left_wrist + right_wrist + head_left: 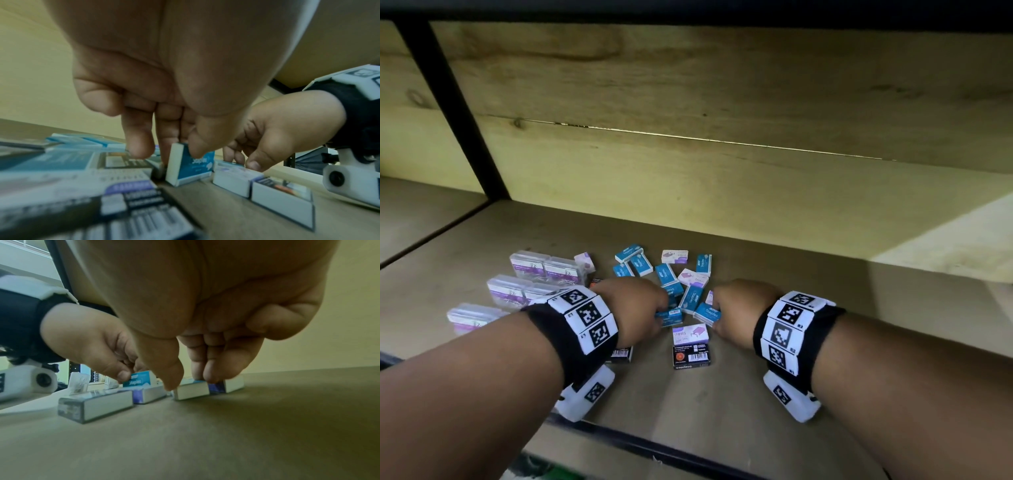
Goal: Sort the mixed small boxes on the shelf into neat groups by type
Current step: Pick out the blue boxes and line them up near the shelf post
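Mixed small boxes lie in a loose heap mid-shelf: blue staple boxes (pixel 665 274), white-and-purple ones (pixel 674 256) and black ones (pixel 691 356). My left hand (pixel 662 313) pinches one blue staple box (pixel 191 167) between thumb and fingers, and it stands tilted on its edge on the shelf. Just to the right, my right hand (pixel 714 317) has thumb and fingers curled round another blue staple box (pixel 191 391), which lies flat on the shelf. The fingertips of both hands are hidden behind their backs in the head view.
Clear plastic paper-clip boxes (pixel 544 270) stand in rows at the left. A white-and-purple box (pixel 690 334) lies between my wrists, above the black one. The wooden shelf (pixel 825 291) has a back wall, a black post (pixel 448 102) at the left and a front edge near my forearms.
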